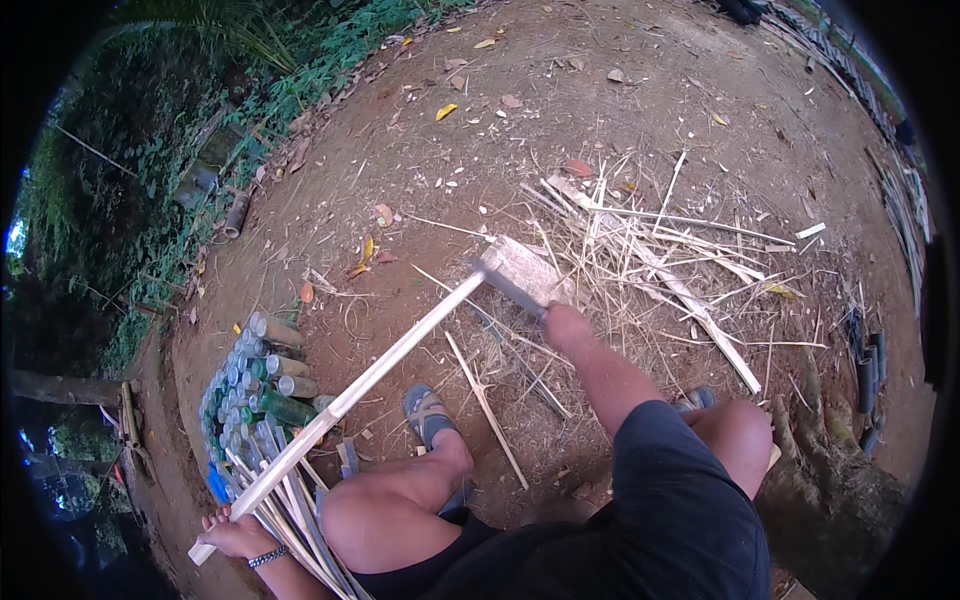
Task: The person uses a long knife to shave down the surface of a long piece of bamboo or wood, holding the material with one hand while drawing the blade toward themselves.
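My left hand (240, 537), with a beaded bracelet at its wrist, is closed around the near end of a long pale bamboo strip (400, 352). The strip slants up and away to the right, and its far end is by a flat wooden block (528, 266) on the ground. In my right hand (568, 328) is a large knife, its dark blade (512, 290) slightly blurred. The blade's tip is at the strip's far end, over the block's left side; whether it touches the strip I cannot tell. The knife's handle is hidden by my fingers.
Pale splints and shavings (650, 250) lie heaped beyond the block. Stacked glass bottles (262, 365) stand at left, near a bundle of bamboo strips (305, 520) beside my left knee. Tree roots (825, 450) and dark pipes (868, 375) are at right. Green plants (290, 90) border the dirt.
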Action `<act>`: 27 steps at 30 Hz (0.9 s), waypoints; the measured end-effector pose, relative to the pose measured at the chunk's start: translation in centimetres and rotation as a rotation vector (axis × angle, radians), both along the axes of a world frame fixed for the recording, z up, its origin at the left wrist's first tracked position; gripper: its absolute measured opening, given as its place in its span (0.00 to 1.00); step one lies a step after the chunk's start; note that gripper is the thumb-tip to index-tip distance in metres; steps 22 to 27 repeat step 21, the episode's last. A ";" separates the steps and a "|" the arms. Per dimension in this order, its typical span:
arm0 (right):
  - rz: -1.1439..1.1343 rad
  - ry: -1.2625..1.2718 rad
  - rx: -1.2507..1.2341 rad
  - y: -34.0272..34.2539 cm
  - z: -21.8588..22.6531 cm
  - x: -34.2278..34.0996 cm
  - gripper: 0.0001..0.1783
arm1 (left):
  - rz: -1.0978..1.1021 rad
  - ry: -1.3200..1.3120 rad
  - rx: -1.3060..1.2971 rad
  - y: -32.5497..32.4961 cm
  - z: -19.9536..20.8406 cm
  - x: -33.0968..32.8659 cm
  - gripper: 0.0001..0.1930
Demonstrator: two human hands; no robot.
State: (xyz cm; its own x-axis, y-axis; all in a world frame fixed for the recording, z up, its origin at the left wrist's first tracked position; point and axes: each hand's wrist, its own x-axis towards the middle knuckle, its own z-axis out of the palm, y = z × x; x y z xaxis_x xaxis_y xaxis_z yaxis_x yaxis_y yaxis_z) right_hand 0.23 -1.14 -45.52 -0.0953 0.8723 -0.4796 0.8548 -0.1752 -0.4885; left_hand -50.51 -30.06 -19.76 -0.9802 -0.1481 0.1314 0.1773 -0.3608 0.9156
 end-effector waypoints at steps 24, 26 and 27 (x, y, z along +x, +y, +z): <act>-0.891 0.905 -0.205 -6.5 -5.1 3.0 0.08 | -0.262 0.058 0.373 0.4 2.4 2.9 0.33; -0.891 0.905 -0.205 -6.5 -5.1 3.0 0.08 | -0.262 0.058 0.373 0.4 2.4 2.9 0.33; -0.891 0.905 -0.205 -6.5 -5.1 3.0 0.08 | -0.262 0.058 0.373 0.4 2.4 2.9 0.33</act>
